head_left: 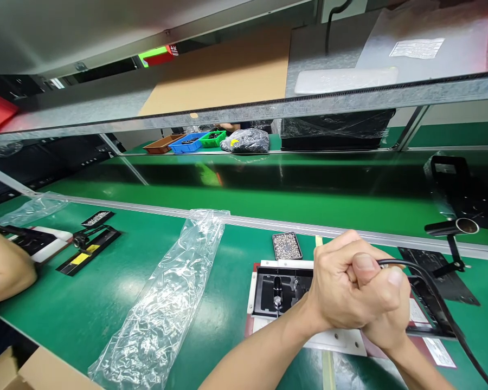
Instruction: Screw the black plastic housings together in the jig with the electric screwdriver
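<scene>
My left hand [335, 279] and my right hand [386, 309] are clasped together, fingers wrapped round a tool whose body they hide. A black cable [435, 287] leaves the top of the grip and runs down to the right. Below and behind them lies a black plastic housing [264, 295] in a white-edged fixture [252, 292]; my hands cover its middle. The tool's tip is hidden, so contact with the housing cannot be made out. Just beyond the fixture sits a small black tray [287, 245] full of tiny metal parts, probably screws.
A clear plastic bag [158, 309] lies left of the fixture. On the right stands a black bracket with a tube [451, 226]. Farther left are a black stand part [90, 249] and another person's arm [6, 265]. A metal shelf [244, 108] crosses above.
</scene>
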Action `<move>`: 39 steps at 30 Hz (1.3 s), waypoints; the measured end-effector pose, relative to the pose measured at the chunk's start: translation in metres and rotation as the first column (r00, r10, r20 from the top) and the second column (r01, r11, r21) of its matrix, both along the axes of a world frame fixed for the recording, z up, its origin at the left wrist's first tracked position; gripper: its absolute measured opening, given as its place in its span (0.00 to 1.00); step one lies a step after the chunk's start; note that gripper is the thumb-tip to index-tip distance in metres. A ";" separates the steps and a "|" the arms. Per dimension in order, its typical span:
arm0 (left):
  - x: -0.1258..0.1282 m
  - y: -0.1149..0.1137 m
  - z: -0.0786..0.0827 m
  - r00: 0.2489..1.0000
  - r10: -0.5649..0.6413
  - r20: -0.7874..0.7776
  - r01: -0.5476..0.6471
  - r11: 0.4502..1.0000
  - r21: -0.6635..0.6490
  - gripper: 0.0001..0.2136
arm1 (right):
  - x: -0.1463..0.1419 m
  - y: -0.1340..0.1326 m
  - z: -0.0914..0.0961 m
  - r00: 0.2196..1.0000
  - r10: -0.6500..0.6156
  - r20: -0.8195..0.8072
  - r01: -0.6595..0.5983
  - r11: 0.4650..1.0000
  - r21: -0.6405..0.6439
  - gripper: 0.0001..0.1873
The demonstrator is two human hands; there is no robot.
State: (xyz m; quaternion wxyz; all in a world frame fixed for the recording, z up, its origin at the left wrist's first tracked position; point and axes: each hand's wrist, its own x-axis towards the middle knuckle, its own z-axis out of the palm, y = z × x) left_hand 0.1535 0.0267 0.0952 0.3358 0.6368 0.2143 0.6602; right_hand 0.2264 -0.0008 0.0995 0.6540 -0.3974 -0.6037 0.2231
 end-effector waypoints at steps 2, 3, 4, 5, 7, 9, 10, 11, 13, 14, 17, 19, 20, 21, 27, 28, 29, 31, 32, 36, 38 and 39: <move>0.000 0.000 0.000 1.000 0.000 0.006 -0.001 1.000 0.006 0.10 | 0.000 0.000 0.000 1.000 -0.007 0.009 0.007 1.000 0.027 0.30; 0.000 0.000 0.000 1.000 0.002 0.013 -0.002 1.000 0.015 0.09 | 0.000 0.000 0.000 1.000 -0.007 0.015 0.006 0.999 0.042 0.30; 0.001 0.000 0.000 1.000 0.002 0.017 -0.003 1.000 0.021 0.09 | 0.000 0.000 0.000 1.000 -0.007 0.019 0.006 0.999 0.053 0.29; 0.001 0.000 0.000 1.000 0.003 0.020 -0.003 1.000 0.024 0.09 | 0.000 0.000 0.000 1.000 -0.006 0.025 0.004 0.998 0.061 0.28; 0.001 0.000 0.001 1.000 0.004 0.012 -0.004 1.000 0.013 0.09 | 0.000 0.001 -0.001 0.999 -0.005 0.042 0.001 0.997 0.073 0.27; 0.001 0.000 0.001 1.000 0.007 -0.004 -0.007 1.000 -0.002 0.10 | 0.000 0.002 -0.001 0.998 -0.009 0.060 0.004 0.997 0.081 0.26; 0.001 0.000 0.001 1.000 0.008 -0.008 -0.008 1.000 -0.003 0.10 | 0.000 0.002 -0.001 0.998 -0.013 0.067 0.008 0.997 0.081 0.26; 0.001 0.000 0.001 1.000 0.010 -0.008 -0.010 1.000 -0.001 0.11 | 0.000 0.002 -0.001 0.997 -0.017 0.073 0.011 0.997 0.081 0.26; 0.000 0.000 0.001 1.000 0.009 -0.003 -0.009 1.000 0.009 0.12 | 0.000 0.002 -0.001 0.997 -0.021 0.078 0.015 0.997 0.081 0.27; 0.000 0.000 0.001 1.000 0.006 0.002 -0.007 1.000 0.015 0.11 | 0.000 0.002 -0.001 0.997 -0.020 0.078 0.014 0.997 0.081 0.27; 0.000 -0.001 0.001 1.000 -0.004 0.018 0.004 1.000 0.017 0.09 | 0.000 0.001 -0.002 0.998 -0.007 0.068 0.002 0.997 0.073 0.27; -0.001 -0.001 0.001 1.000 -0.011 0.011 0.011 1.000 0.001 0.08 | 0.000 0.001 -0.004 0.999 0.002 0.051 -0.006 0.998 0.063 0.28; -0.001 -0.001 0.002 1.000 -0.016 0.003 0.016 1.000 -0.012 0.08 | 0.000 0.001 -0.005 0.999 0.006 0.040 -0.009 0.998 0.059 0.28; -0.001 -0.001 0.002 1.000 -0.019 -0.004 0.019 1.000 -0.021 0.08 | 0.000 0.001 -0.006 1.000 0.010 0.030 -0.011 0.998 0.056 0.28; -0.001 -0.001 0.000 0.999 -0.026 0.034 0.025 0.999 0.019 0.08 | 0.002 0.000 -0.010 1.000 0.021 0.002 -0.021 0.998 0.055 0.29; -0.001 -0.001 0.000 0.999 -0.025 0.036 0.024 1.000 0.018 0.08 | 0.002 0.000 -0.010 1.000 0.019 0.003 -0.019 0.998 0.059 0.29; -0.001 -0.001 0.000 0.999 -0.023 0.036 0.022 1.000 0.013 0.08 | 0.002 0.001 -0.009 1.000 0.018 0.004 -0.018 0.998 0.062 0.28; 0.000 -0.002 0.001 0.999 -0.021 0.031 0.021 1.000 0.002 0.08 | 0.001 0.001 -0.006 1.000 0.018 0.017 -0.019 0.997 0.070 0.27; 0.000 -0.002 0.001 0.999 -0.020 0.027 0.020 1.000 -0.003 0.08 | 0.000 0.001 -0.004 0.999 0.022 0.028 -0.024 0.997 0.074 0.27; 0.000 -0.002 0.002 1.000 -0.021 0.016 0.022 1.000 -0.023 0.08 | -0.001 0.001 0.003 0.996 0.032 0.080 -0.040 0.994 0.098 0.27; -0.001 -0.002 0.003 1.000 -0.025 0.005 0.025 0.999 -0.038 0.09 | -0.001 0.001 0.002 0.995 0.024 0.097 -0.034 0.994 0.107 0.26; -0.001 -0.002 0.003 1.000 -0.026 -0.001 0.026 0.999 -0.043 0.09 | -0.001 0.001 0.002 0.994 0.018 0.105 -0.030 0.993 0.111 0.25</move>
